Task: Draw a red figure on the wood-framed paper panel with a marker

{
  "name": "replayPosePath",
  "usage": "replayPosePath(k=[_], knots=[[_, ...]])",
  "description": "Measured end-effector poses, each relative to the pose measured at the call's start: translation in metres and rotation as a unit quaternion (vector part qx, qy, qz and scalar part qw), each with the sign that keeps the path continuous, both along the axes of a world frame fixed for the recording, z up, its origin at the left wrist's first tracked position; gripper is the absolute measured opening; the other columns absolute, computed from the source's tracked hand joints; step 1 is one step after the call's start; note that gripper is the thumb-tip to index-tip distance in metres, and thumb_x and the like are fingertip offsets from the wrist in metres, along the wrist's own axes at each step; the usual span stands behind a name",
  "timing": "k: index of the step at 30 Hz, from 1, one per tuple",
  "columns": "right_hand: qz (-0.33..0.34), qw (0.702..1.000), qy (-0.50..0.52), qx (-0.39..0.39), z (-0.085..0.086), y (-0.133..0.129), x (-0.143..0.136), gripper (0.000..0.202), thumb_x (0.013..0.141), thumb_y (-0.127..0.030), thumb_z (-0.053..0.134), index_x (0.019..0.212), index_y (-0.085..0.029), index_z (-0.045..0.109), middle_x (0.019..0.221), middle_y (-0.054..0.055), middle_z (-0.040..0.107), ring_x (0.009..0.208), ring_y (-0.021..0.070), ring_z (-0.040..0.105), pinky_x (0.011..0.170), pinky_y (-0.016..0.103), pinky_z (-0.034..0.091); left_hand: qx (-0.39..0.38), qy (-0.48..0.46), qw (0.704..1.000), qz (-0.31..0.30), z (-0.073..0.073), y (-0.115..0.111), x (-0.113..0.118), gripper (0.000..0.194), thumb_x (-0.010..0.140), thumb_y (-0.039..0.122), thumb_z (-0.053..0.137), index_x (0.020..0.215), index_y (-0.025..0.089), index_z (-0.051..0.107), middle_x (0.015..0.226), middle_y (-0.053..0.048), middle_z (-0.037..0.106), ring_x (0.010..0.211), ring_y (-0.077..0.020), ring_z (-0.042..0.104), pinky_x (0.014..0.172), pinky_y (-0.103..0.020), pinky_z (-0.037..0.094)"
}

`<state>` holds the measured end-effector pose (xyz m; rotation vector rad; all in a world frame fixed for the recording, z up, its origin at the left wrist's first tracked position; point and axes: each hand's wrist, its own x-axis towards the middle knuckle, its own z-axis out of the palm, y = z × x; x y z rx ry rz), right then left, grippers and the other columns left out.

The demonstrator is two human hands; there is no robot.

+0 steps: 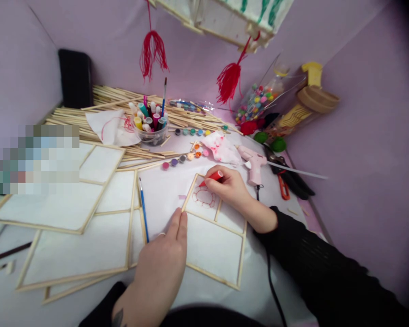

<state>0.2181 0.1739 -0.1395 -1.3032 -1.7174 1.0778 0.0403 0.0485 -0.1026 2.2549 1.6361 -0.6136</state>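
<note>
My right hand (228,185) grips a red marker (215,176) with its tip low over the paper. Under it lies a wooden-stick frame (213,275) backed with white paper, split into panels. A red outline drawing (204,196), a rounded shape with scalloped edging, fills part of the upper left panel. My left hand (167,254) rests with fingers stretched out along the frame's left edge, holding nothing. A blue paintbrush (143,209) lies just left of that hand.
More papered stick frames (78,245) overlap on the left. Behind are a tub of markers (153,129), loose wooden sticks (194,119) and small paint pots (182,159). A pink glue gun (255,164) with a cord stands right. Red tassels (230,81) hang above from a lantern-like structure.
</note>
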Motion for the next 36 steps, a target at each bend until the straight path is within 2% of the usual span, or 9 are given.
replayPosePath(k=[5, 10, 15, 24, 30, 36], knots=[[0.001, 1.000, -0.001, 0.022, -0.0005, -0.0003, 0.0003, 0.000, 0.072, -0.018, 0.060, 0.072, -0.019, 0.060, 0.061, -0.003, 0.054, 0.056, 0.0108, 0.046, 0.055, 0.023, 0.037, 0.000, 0.003, 1.000, 0.008, -0.0025, -0.0008, 0.0007, 0.074, 0.076, -0.008, 0.034, 0.147, 0.015, 0.029, 0.152, -0.012, 0.020, 0.085, -0.0214, 0.070, 0.075, -0.033, 0.059], [-0.001, 0.999, 0.001, 0.040, -0.0024, -0.0007, -0.0002, 0.003, 0.071, -0.015, 0.058, 0.070, -0.019, 0.058, 0.060, -0.005, 0.052, 0.056, 0.0105, 0.045, 0.056, 0.023, 0.037, -0.011, 0.010, 1.000, 0.010, -0.0022, -0.0008, 0.0012, 0.073, 0.077, -0.007, 0.033, 0.147, 0.015, 0.026, 0.152, -0.011, 0.018, 0.082, -0.0231, 0.070, 0.068, -0.035, 0.060], [-0.007, 0.999, 0.007, 0.046, -0.0027, -0.0001, 0.0006, 0.005, 0.070, -0.014, 0.058, 0.070, -0.019, 0.058, 0.060, -0.005, 0.052, 0.056, 0.0104, 0.045, 0.056, 0.023, 0.037, -0.006, -0.006, 1.000, 0.005, -0.0003, -0.0001, 0.0009, 0.074, 0.076, -0.008, 0.031, 0.147, 0.012, 0.027, 0.151, -0.013, 0.020, 0.082, -0.0223, 0.070, 0.075, -0.035, 0.058], [-0.004, 0.999, 0.017, 0.028, -0.0022, 0.0019, 0.0003, 0.003, 0.071, -0.018, 0.060, 0.068, -0.019, 0.059, 0.059, -0.004, 0.052, 0.058, 0.0114, 0.047, 0.057, 0.023, 0.038, -0.015, -0.003, 1.000, 0.012, -0.0036, 0.0010, 0.0007, 0.076, 0.075, -0.008, 0.031, 0.148, 0.014, 0.027, 0.151, -0.013, 0.019, 0.085, -0.0220, 0.070, 0.078, -0.034, 0.057], [0.005, 1.000, 0.013, 0.012, -0.0037, 0.0011, 0.0005, 0.001, 0.072, -0.018, 0.060, 0.071, -0.019, 0.060, 0.058, -0.005, 0.051, 0.053, 0.0098, 0.043, 0.052, 0.022, 0.035, -0.024, -0.010, 0.999, 0.026, 0.0005, 0.0023, 0.0016, 0.077, 0.074, -0.008, 0.033, 0.147, 0.018, 0.031, 0.152, -0.012, 0.020, 0.086, -0.0242, 0.070, 0.072, -0.035, 0.058], [0.001, 1.000, 0.008, 0.024, -0.0034, 0.0010, 0.0002, 0.003, 0.072, -0.016, 0.059, 0.070, -0.019, 0.058, 0.059, -0.005, 0.050, 0.055, 0.0102, 0.044, 0.054, 0.023, 0.036, -0.015, -0.010, 0.999, 0.027, -0.0010, 0.0015, 0.0018, 0.076, 0.075, -0.007, 0.032, 0.146, 0.018, 0.031, 0.152, -0.012, 0.022, 0.083, -0.0235, 0.070, 0.068, -0.034, 0.059]])
